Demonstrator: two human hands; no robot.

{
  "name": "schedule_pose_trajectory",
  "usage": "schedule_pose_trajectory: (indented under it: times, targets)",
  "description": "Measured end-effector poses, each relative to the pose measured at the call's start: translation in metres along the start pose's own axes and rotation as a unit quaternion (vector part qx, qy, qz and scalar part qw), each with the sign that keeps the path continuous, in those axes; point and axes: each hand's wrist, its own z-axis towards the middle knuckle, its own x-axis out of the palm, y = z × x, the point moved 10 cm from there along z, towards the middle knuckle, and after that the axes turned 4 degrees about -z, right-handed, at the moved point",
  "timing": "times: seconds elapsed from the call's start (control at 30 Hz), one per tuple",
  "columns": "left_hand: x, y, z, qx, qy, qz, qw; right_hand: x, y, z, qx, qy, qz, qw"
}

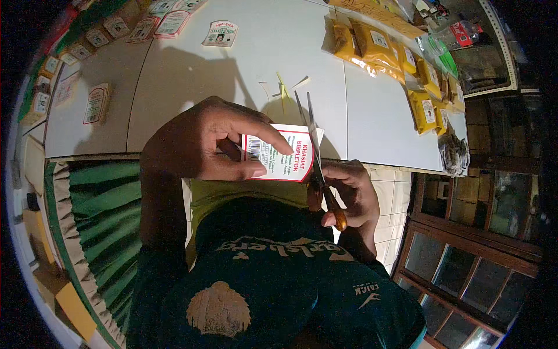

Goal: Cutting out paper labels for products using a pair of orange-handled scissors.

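My left hand [218, 135] pinches a printed paper label [279, 161] between thumb and fingers. The label has a red border, a barcode and a curved end facing right. In my right hand [353, 187] is a pair of scissors [316, 161], its brown handles around my thumb and fingers. The blades point away from me, slightly parted, and lie along the label's curved right edge. A thin strip of white paper shows just beyond the blades. Several narrow paper offcuts [283, 91] lie on the white tabletop [253, 65] past the blade tips.
Labels lie singly [220, 34] and in a stack [96, 104] on the table. Small labelled packs [96, 38] line the far left. Yellow-brown powder packets [375, 43], a plastic bottle [457, 35] and a crumpled cloth [454, 153] are at right. A green curtain [104, 235] hangs below.
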Motion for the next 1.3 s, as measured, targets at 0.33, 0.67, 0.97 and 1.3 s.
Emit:
schedule_pose_trajectory:
  times: [0.33,0.67,0.97,1.3]
  targets:
    - [-0.002,0.004,0.003,-0.035,0.03,0.034,0.998,0.001,0.003,0.004,-0.004,0.012,0.001,1.0]
    - [-0.024,0.015,0.032,0.004,0.021,0.012,1.0,-0.018,-0.005,0.019,0.016,-0.039,-0.016,0.999]
    - [-0.054,0.022,0.022,0.029,-0.181,0.085,0.979,-0.03,-0.019,0.019,0.057,-0.113,0.183,0.975]
    - [-0.051,0.019,0.005,0.112,-0.292,-0.001,0.95,0.0,-0.014,0.02,0.053,-0.063,0.057,0.995]
